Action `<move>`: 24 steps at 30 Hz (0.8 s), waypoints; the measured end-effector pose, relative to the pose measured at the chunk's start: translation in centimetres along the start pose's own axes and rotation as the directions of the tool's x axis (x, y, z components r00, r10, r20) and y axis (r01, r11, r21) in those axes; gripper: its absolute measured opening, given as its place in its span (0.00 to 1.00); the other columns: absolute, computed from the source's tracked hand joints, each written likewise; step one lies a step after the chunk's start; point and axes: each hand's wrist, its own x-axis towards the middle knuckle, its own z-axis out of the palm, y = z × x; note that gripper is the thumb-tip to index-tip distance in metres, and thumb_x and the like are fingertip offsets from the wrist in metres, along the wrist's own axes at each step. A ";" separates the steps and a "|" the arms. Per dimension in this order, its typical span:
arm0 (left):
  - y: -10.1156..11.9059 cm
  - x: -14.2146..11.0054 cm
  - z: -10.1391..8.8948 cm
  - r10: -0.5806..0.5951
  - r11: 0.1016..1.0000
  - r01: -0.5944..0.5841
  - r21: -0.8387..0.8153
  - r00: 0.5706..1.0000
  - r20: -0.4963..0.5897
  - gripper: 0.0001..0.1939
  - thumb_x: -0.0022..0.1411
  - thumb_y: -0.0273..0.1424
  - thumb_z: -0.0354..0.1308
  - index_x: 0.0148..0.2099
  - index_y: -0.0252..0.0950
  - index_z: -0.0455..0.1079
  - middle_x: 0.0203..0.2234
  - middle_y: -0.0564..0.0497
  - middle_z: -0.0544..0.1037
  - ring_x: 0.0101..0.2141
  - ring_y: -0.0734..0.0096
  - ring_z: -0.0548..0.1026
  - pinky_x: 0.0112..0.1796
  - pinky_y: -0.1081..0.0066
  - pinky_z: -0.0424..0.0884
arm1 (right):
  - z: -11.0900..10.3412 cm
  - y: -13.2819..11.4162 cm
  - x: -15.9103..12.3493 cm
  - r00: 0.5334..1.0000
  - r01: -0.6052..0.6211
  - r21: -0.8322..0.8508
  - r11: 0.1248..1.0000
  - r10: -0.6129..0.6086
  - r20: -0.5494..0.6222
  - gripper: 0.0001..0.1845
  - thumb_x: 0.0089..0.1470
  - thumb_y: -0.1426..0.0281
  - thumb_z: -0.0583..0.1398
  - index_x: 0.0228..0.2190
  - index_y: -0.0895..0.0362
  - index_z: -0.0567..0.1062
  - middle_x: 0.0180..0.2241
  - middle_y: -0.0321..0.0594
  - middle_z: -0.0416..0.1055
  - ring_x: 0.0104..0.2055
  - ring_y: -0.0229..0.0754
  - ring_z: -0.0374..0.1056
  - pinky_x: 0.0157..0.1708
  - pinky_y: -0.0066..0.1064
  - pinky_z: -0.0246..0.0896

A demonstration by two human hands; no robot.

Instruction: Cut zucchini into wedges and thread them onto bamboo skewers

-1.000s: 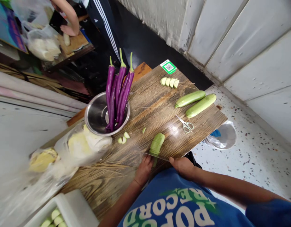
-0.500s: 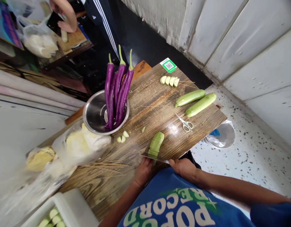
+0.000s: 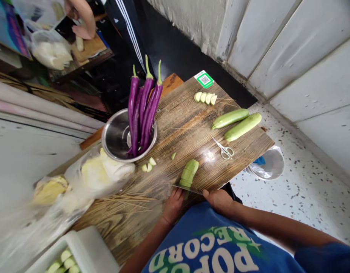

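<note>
A half zucchini (image 3: 189, 171), cut across into slices that still lie together, rests on the wooden table near my body. My right hand (image 3: 218, 200) is closed round the handle of a knife (image 3: 192, 188), whose blade lies across the near part of the zucchini. Left of the blade, my left hand (image 3: 174, 203) grips the zucchini's near end, its fingertips close to the blade and partly hidden. Small zucchini end pieces (image 3: 149, 165) lie to the left, and a pair of scissors (image 3: 224, 150) to the right.
A steel bowl (image 3: 108, 138) holds long purple eggplants (image 3: 146, 110). Two whole zucchinis (image 3: 243, 127) and skewered slices (image 3: 205, 98) lie farther back. Bamboo skewers (image 3: 126, 201), bagged food (image 3: 98, 172) and a white bin (image 3: 86, 246) are at left. A co-worker's arm (image 3: 85, 19) shows top left.
The view shifts slightly. The knife and both hands stay almost in place on the zucchini, with no clear new cut visible. The co-worker's other hand comes a little more into view.
</note>
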 end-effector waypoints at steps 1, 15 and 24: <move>0.0 -0.1 0.0 0.008 1.000 -0.008 -0.001 1.000 -0.002 0.19 0.62 0.25 0.44 0.55 0.33 0.59 0.50 0.40 0.67 0.55 0.58 0.59 0.49 0.57 0.65 | 0.0 0.1 0.0 1.000 0.005 -0.001 1.000 -0.005 -0.004 0.11 0.55 0.74 0.49 0.40 0.60 0.67 0.28 0.45 0.74 0.30 0.45 0.70 0.26 0.29 0.57; 0.9 0.0 -1.3 -0.018 1.000 0.018 0.018 0.999 0.045 0.17 0.61 0.24 0.44 0.51 0.34 0.64 0.43 0.41 0.71 0.47 0.54 0.68 0.45 0.59 0.70 | -0.5 -0.6 -1.4 0.995 0.084 -0.072 0.994 -0.088 -0.050 0.12 0.55 0.75 0.47 0.37 0.59 0.68 0.28 0.43 0.72 0.27 0.44 0.69 0.22 0.28 0.54; 0.6 0.0 -1.0 0.035 0.997 -0.032 0.068 0.998 -0.051 0.17 0.61 0.25 0.46 0.52 0.35 0.64 0.46 0.43 0.70 0.51 0.59 0.64 0.44 0.63 0.70 | 0.1 -0.5 -1.0 0.998 0.042 0.010 0.999 -0.041 -0.051 0.09 0.54 0.71 0.51 0.37 0.57 0.68 0.28 0.42 0.73 0.28 0.42 0.70 0.23 0.27 0.55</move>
